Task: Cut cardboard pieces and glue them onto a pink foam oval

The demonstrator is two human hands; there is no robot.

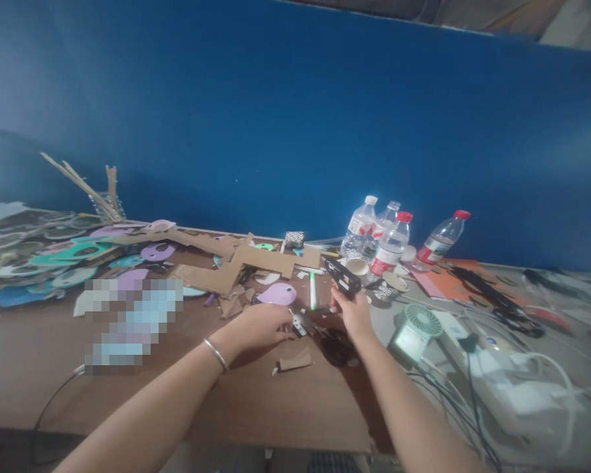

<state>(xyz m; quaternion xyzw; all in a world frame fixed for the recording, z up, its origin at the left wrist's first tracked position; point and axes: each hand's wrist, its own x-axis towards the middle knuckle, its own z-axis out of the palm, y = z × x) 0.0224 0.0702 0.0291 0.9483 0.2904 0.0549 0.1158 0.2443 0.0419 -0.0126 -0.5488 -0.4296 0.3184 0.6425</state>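
My right hand point(353, 312) is wrapped round the grip of a black glue gun point(343, 277), whose nozzle points away and to the left. My left hand point(270, 326), with a silver bangle at its wrist, is low over the brown table with its fingers curled together. At its fingertips is a small white piece with dark marks point(299, 325); whether the fingers pinch it is unclear. Just beyond that hand lies a purple drop-shaped cutout point(277, 294) with a hole. Dark-handled scissors point(335, 348) rest between my hands, partly in shadow. A green-capped white marker point(312, 291) lies behind them.
Cardboard strips point(263, 261) and a heap of coloured cutouts point(73, 253) cover the left and back. Several plastic bottles point(390, 248) stand right. A mint-green fan point(420, 328), a white power strip point(492, 374) and cables crowd the right. A cardboard scrap point(295, 360) lies in front.
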